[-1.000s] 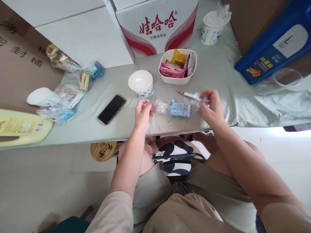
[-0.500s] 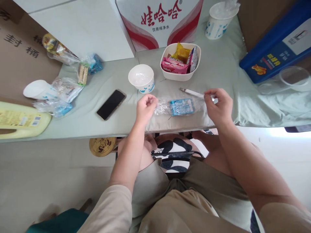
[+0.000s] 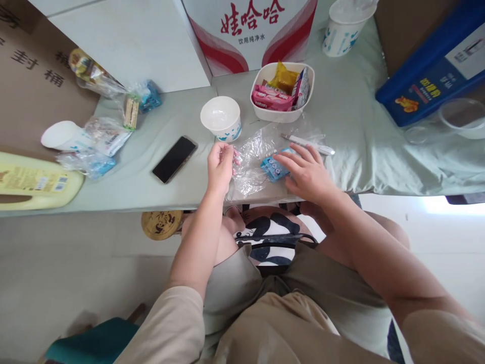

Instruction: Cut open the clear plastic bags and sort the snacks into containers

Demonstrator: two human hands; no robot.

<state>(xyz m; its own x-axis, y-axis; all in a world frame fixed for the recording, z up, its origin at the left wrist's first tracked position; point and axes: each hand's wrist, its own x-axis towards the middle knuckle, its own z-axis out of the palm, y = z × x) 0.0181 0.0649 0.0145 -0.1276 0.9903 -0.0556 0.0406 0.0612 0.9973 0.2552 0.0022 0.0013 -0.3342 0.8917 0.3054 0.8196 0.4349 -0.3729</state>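
A clear plastic bag (image 3: 252, 156) lies spread on the pale green table (image 3: 189, 187) near its front edge. A small blue snack packet (image 3: 271, 166) sits inside it. My left hand (image 3: 220, 166) pinches the bag's left edge, fingers closed on the film. My right hand (image 3: 307, 172) lies flat with fingers stretched out, pressing on the blue packet and the bag. A white pen-like tool (image 3: 308, 145) rests just beyond my right fingers.
A white paper bowl (image 3: 221, 117), a black phone (image 3: 175, 158), a white dish of snack packets (image 3: 282, 92), a paper cup (image 3: 343, 30), a red-and-white carton (image 3: 250, 30), bagged snacks (image 3: 102, 136), a yellow bottle (image 3: 38, 182), a blue box (image 3: 435, 71).
The bag was stretched taut between both hands; now it lies spread on the table. My right hand let go of the bag's right end and moved left onto the blue packet.
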